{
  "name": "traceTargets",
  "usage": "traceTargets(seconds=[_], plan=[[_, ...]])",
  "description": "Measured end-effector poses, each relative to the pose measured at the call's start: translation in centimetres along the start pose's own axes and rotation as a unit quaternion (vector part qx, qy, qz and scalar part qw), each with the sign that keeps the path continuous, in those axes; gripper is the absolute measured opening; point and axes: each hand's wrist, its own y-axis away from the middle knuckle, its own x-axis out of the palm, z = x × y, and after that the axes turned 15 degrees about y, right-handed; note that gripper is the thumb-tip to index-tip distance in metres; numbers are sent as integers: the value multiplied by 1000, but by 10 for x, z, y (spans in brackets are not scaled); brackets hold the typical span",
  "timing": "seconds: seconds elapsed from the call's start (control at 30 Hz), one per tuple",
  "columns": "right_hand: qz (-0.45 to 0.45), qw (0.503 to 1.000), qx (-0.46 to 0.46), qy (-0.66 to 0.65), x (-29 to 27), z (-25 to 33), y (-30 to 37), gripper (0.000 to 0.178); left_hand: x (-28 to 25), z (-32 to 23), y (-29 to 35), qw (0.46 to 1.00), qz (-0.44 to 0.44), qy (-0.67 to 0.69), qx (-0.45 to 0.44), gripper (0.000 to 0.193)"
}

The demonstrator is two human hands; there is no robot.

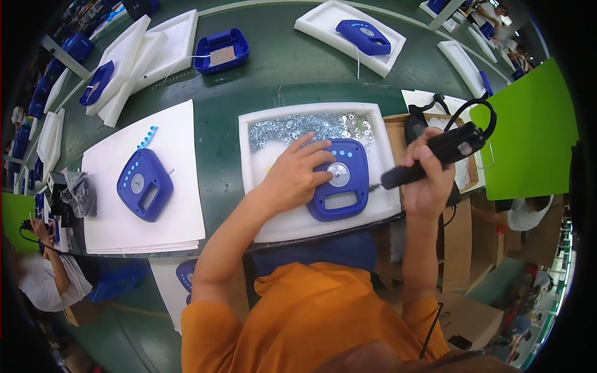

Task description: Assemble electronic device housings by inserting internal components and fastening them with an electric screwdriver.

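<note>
My left hand rests with its fingers spread over the left side of a blue plastic casing, the thumb near the round metal disc at its middle. Light blue dots and a cut-out handle show on the casing. It lies in a white foam tray whose far part holds many small shiny metal nuts or washers. My right hand is wrapped round a black electric screwdriver. The tool tilts, its tip just right of the casing and apparently apart from it.
At left, another blue casing lies on white sheets beside a blue strip. Further foam trays and an open blue shell stand across the green table. A cardboard box and green panel are at right; co-workers flank me.
</note>
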Motion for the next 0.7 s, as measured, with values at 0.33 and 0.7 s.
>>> traceTargets(seconds=[0.33,0.7], plan=[[84,988,-112,67,59,-28,14,32,0,0,4,1000,-6,12,3,29],[261,961,-83,37,50,-45,6,34,4,4,3,1000,-15,1,16,22]])
